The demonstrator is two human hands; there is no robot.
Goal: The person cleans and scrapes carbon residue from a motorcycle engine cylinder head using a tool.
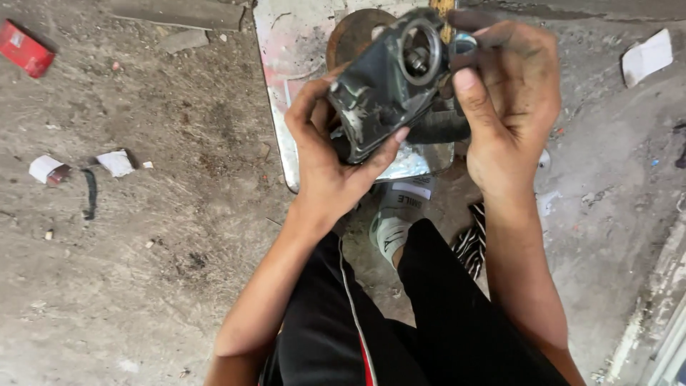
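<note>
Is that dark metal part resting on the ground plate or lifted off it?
Lifted off. The dark metal part is gripped in the air by the left hand and right hand, above the metal plate.

We see open dirt floor [179,236] left of our left hand [325,168]; only paper scraps [114,163] lie there. Ahead, a metal tray [286,64] blocks; below, our legs [429,314] crowd.
</note>
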